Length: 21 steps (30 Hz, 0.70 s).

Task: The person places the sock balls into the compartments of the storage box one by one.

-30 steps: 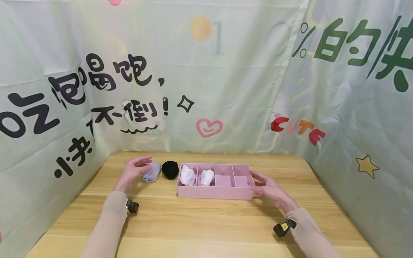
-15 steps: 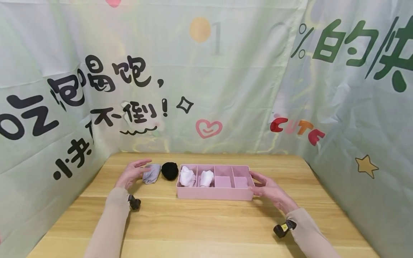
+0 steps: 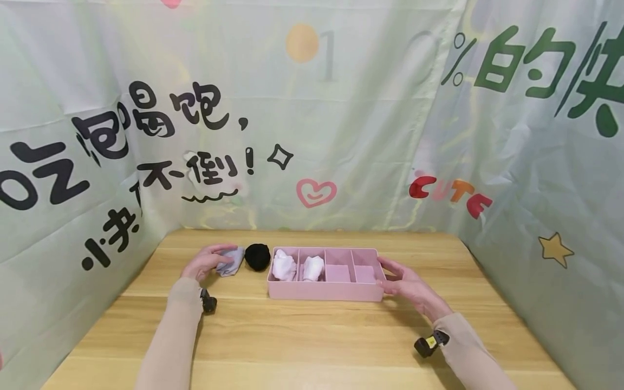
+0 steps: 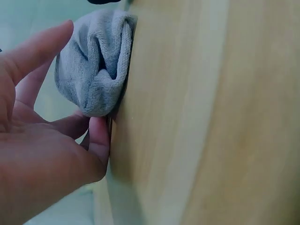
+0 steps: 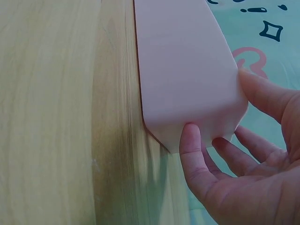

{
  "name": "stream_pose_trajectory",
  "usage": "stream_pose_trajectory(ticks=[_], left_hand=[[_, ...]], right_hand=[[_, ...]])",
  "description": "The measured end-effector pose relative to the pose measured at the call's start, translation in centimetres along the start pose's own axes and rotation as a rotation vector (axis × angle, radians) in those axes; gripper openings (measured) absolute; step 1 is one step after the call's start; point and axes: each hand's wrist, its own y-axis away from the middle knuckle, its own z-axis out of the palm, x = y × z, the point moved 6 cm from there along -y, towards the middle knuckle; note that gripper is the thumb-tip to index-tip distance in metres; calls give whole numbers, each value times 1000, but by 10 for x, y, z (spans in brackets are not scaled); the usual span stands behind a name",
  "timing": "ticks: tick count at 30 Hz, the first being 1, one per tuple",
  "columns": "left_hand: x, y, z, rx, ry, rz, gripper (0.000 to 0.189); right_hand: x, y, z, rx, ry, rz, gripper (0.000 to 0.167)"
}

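My left hand (image 3: 205,261) is at a rolled grey sock (image 3: 231,262) on the table, fingers loosely spread around its near left side. In the left wrist view the grey sock (image 4: 96,61) sits in front of the fingers, and a lower fingertip appears to touch its edge. A rolled black sock (image 3: 257,257) lies just right of it. My right hand (image 3: 409,287) holds the right end of a pink divided box (image 3: 325,291), thumb on the front and fingers at the end. White rolled socks (image 3: 284,265) fill the box's two left compartments; the two right ones hold nothing visible.
The wooden table (image 3: 312,341) is enclosed by printed cloth (image 3: 361,135) at the back and both sides. Wrist cameras (image 3: 208,301) are strapped over both sleeves.
My left hand has moved slightly right and lower, closer around the grey sock. The right hand and the pink box have stayed in place.
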Motion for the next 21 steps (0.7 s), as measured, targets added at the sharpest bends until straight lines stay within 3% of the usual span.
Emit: stream_pose_trajectory(ticks=[3,6,11,19,21], left_hand=[[-1,-3,-2,5,-47,-28,56],[-3,-5,-7,49,-102,-66,52],[-4,-7,-11,75,-154,-71,47],[-3,4,-9,50,64,-6,49],[-1,5,-11,60,50,2,49]], right_hand=[[-1,0,-1,3,6,-1,81],[-2,0,-2,1,7,-3,82],[-2,-1,-4,4,9,-1,82],[-3,1,0,-7,0,-3,79],[-2,1,0,-7,-6,-3,79]])
